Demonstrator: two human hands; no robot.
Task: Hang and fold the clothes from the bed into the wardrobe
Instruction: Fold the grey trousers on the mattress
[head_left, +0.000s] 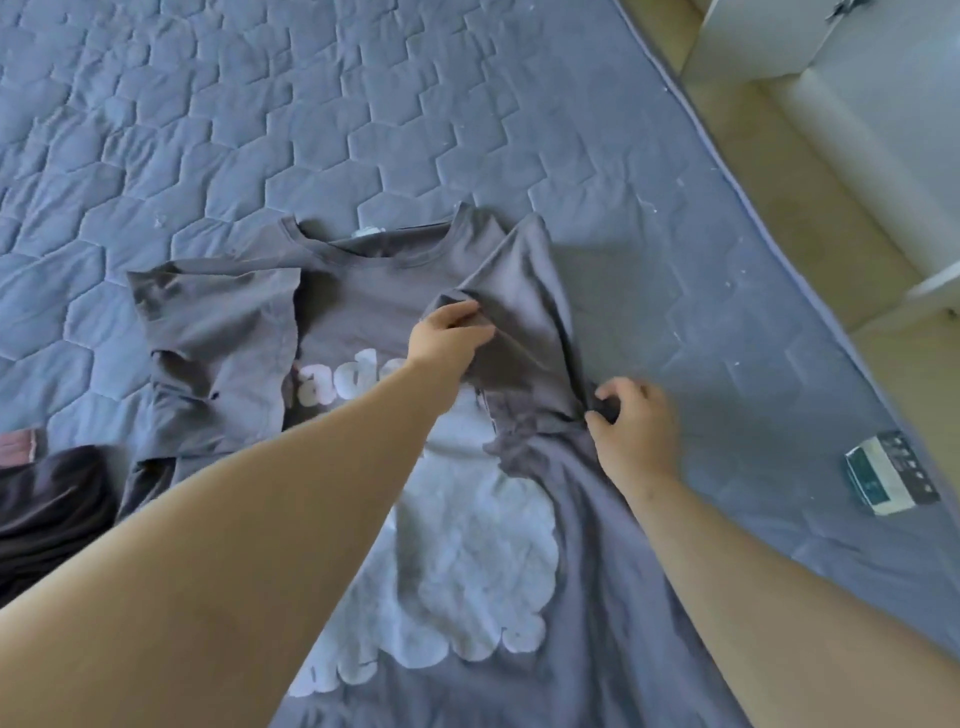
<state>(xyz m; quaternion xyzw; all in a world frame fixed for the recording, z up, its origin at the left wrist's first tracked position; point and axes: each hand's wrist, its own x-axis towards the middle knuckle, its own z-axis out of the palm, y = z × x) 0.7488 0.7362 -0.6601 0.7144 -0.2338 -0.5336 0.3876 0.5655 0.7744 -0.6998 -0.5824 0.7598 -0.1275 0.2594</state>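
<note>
dark crumpled garment (47, 499) far left of left hand | grey white-printed cotton T-shirt (363, 291) on quilted blue bedcover (260, 104), under both hands | left hand (447, 338) curled round folded-in sleeve | right hand (634, 431) pinching shirt's side | small green-white box (891, 473) right of right hand

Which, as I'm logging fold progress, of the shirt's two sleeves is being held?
The sleeve on the person's right: the left hand pinches it raised, while the other sleeve lies flat, untouched.

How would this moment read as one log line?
task: fold t-shirt | left hand: grips sleeve | right hand: pinches side | on: bed
</note>
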